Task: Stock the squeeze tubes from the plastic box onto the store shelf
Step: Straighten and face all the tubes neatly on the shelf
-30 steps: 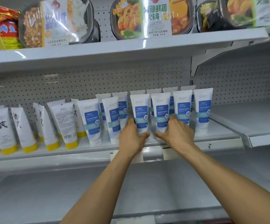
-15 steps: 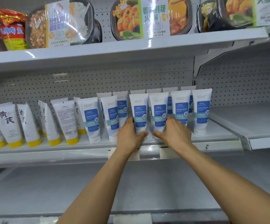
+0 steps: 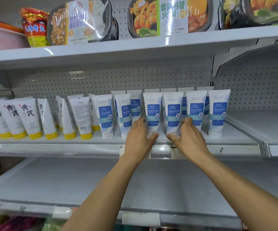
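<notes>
Head view: the left grip (image 3: pixel 138 139) clasps a blue-label tube (image 3: pixel 152 112) at its 1 o'clock. The neighbouring tube (image 3: pixel 173 114) stands at 11 o'clock of the right grip (image 3: pixel 188 139), apparently clasped too. Both stand upright on the shelf (image 3: pixel 51 142).

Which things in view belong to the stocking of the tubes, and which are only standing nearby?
Job: blue tubes, one gripped in each hand; left hand; right hand; middle shelf.
Nearby: yellow-capped tubes, untouched; meal trays and red packet on the top shelf; lower shelf.
</notes>
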### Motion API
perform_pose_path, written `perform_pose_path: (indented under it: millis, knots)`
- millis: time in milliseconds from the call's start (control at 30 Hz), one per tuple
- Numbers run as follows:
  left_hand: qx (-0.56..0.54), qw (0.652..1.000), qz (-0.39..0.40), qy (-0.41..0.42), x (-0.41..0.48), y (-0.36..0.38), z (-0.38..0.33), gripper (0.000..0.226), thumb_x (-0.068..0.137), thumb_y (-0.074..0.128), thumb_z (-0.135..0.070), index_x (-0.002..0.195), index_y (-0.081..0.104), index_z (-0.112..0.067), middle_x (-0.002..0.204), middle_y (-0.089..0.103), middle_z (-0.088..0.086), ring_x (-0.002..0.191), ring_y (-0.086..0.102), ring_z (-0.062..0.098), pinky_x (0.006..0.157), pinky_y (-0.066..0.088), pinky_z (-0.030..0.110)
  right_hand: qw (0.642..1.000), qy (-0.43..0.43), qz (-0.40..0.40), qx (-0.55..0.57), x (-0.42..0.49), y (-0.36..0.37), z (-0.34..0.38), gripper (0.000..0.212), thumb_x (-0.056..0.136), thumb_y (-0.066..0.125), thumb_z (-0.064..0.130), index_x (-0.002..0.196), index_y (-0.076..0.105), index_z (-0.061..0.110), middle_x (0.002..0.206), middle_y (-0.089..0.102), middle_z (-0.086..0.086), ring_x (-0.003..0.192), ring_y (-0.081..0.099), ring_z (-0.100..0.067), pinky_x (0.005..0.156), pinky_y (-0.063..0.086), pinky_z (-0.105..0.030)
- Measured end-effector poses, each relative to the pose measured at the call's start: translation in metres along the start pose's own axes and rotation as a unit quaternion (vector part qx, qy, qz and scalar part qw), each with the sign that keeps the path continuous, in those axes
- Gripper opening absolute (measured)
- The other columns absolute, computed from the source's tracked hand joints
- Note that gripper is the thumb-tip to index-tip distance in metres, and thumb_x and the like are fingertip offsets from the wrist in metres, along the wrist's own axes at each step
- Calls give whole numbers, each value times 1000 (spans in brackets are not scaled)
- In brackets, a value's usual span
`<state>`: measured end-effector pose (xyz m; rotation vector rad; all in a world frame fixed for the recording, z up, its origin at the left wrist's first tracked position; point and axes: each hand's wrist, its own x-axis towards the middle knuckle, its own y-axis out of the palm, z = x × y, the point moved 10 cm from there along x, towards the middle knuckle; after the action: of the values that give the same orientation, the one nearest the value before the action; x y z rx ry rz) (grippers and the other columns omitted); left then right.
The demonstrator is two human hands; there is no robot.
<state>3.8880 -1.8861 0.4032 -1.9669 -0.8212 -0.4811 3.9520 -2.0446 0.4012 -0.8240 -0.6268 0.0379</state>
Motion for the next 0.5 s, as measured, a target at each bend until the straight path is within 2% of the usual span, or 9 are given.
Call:
perform_pose_path:
  millis: [67,167,233,300,367,433,500]
  knots:
    - [19,999,-39,30,-16,-16,-3,56,86,66,-33,133,41,-15,129,51,2,114,53,16,93,45,29,999,-20,-29,25,-11,-5,5,50,87,64,37,117,34,12,122,48,-9,102,58,-33,81,50,-43]
    - [34,990,-117,71,-38,-51,4,44,86,67,-30,123,49,-16,117,53,-2,101,54,11,80,46,23,994,-65,-64,54,-26,-5,19,44,88,62,34,118,35,17,119,47,-1,95,58,-24,78,50,-41]
    - [23,983,-172,55,-46,-78,27,40,83,71,-24,117,52,-14,111,52,-1,95,52,11,78,45,23,991,-95,-51,79,-33,4,35,38,89,62,31,117,40,20,112,51,5,88,55,-13,73,45,-32]
    - [-8,977,-213,16,-46,-102,57,42,82,72,-18,117,50,-10,111,50,3,97,51,14,82,46,27,987,-125,-32,91,-35,16,57,35,90,61,30,118,43,21,115,53,7,84,50,-6,73,41,-28]
    - [-22,977,-213,-26,-38,-115,83,48,82,73,-17,121,46,-8,116,46,5,103,52,20,89,47,33,985,-147,-20,86,-33,26,85,38,91,58,32,124,41,23,125,52,7,90,54,-9,77,43,-28]
    - [-21,984,-167,-58,-25,-113,101,56,83,72,-21,127,40,-8,123,44,6,111,51,23,94,46,35,987,-145,-6,62,-26,38,110,48,92,56,34,133,35,22,136,46,4,108,55,-17,85,44,-32]
    - [-24,992,-106,-69,-12,-103,111,61,82,72,-26,129,37,-11,129,47,6,116,52,22,95,45,35,992,-124,14,32,-16,54,127,57,90,58,38,136,29,20,139,44,1,116,54,-23,89,46,-36]
